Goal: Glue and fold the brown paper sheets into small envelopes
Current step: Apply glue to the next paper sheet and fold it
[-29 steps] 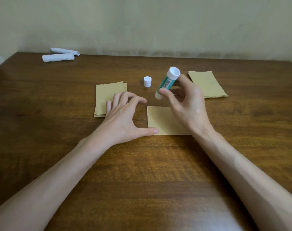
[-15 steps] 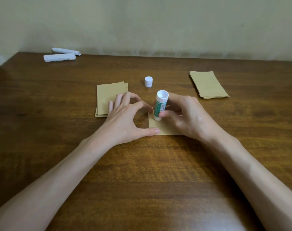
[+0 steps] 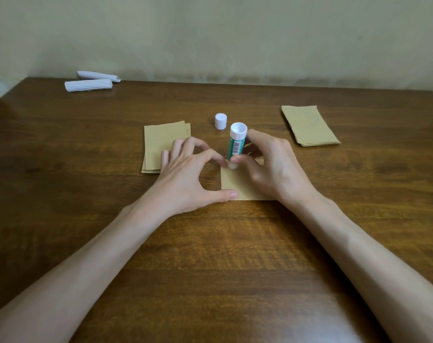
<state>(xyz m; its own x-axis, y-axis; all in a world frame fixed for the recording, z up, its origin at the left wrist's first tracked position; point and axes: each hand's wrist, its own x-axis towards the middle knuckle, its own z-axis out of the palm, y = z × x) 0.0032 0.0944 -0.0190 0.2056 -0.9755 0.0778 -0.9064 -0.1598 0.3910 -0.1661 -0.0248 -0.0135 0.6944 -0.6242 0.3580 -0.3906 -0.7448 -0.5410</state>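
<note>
A small brown paper sheet (image 3: 237,184) lies flat on the wooden table (image 3: 210,256) in front of me. My left hand (image 3: 185,177) presses its left edge down with thumb and index fingertip. My right hand (image 3: 272,167) grips a green-and-white glue stick (image 3: 236,147), held nearly upright with its lower end on the sheet's far left corner. The glue's white cap (image 3: 221,121) stands just behind. A stack of brown sheets (image 3: 163,144) lies at the left, partly under my left fingers. Another brown stack (image 3: 308,126) lies at the right.
Two white rolled paper bundles (image 3: 89,84) lie at the table's far left corner by the wall. The table's far edge meets a pale wall.
My right hand brought the glue stick down from a tilted, raised position onto the sheet's far left corner. My left hand kept holding the sheet, its index finger curling toward the glue.
</note>
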